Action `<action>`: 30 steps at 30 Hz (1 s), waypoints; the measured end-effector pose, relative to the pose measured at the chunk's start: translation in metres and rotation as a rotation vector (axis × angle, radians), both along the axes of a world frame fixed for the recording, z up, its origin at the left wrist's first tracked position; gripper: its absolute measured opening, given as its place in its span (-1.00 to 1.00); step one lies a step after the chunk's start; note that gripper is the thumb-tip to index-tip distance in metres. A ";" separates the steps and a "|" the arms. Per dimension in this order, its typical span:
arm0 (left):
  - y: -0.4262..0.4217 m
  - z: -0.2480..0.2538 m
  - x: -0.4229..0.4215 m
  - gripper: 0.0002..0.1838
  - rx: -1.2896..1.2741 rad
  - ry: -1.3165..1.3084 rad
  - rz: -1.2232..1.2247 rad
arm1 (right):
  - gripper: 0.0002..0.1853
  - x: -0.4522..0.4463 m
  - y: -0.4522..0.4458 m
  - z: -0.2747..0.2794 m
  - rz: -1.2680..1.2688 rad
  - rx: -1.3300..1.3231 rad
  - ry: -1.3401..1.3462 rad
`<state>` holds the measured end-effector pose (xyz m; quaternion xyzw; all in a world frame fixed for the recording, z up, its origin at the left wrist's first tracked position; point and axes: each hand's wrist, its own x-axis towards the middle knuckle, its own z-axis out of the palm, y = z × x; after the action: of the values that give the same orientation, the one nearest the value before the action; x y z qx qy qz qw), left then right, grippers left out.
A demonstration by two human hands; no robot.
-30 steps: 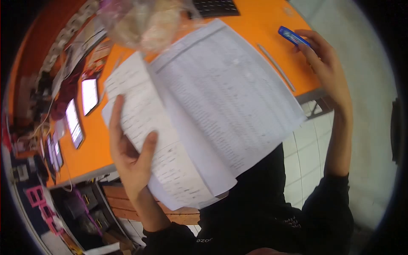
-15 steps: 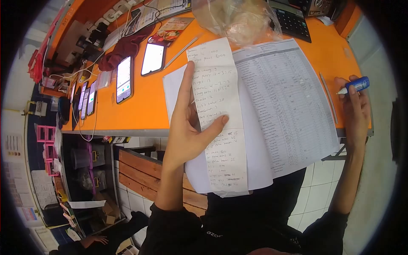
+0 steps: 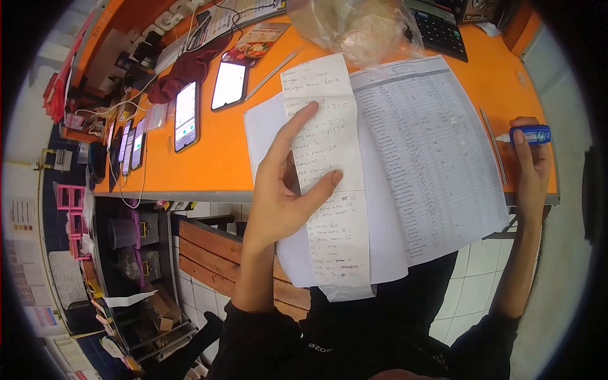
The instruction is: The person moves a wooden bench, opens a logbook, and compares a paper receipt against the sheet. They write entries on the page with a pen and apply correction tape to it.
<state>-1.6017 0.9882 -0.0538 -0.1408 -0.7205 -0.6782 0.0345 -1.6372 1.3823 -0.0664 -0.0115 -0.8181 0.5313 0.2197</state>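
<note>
A long handwritten paper strip (image 3: 339, 234) lies over printed sheets, and my left hand (image 3: 277, 202) is closed on its left side. The thumb and index finger rest on the writing; the other fingers are partly hidden behind the strip. In my right hand (image 3: 532, 174), at the table's right side, is a blue correction pen (image 3: 537, 134) with its white tip pointing left. Just left of that hand lies a thin grey stick-like pen or pencil (image 3: 493, 145). The printed sheet (image 3: 437, 171) with columns of figures spreads between my hands, overhanging the table's front edge.
Lit phones (image 3: 186, 117) lie on the orange table (image 3: 221, 152) at the left, with cables around them. A clear plastic bag (image 3: 354, 31) and a black calculator (image 3: 437, 31) stand at the back. Below is a wooden bench (image 3: 209, 253).
My left index finger has moved from the strip's edge onto its writing. My right hand has turned the correction pen more level. Another person's hand at the lower left is out of view now.
</note>
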 end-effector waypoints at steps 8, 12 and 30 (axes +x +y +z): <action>0.001 -0.002 0.000 -0.03 -0.081 0.044 0.017 | -0.70 0.000 0.001 0.002 0.114 -0.064 -0.140; 0.001 -0.001 0.000 0.01 -0.094 0.085 0.026 | -0.75 -0.001 -0.001 -0.002 0.089 -0.064 -0.114; 0.010 -0.002 0.003 0.03 -0.258 0.114 0.198 | -0.65 0.002 0.004 0.010 0.333 0.111 -0.243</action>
<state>-1.5985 0.9987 -0.0559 -0.1106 -0.8086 -0.5645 0.1235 -1.6356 1.3866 -0.0565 0.0721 -0.8571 0.5093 0.0291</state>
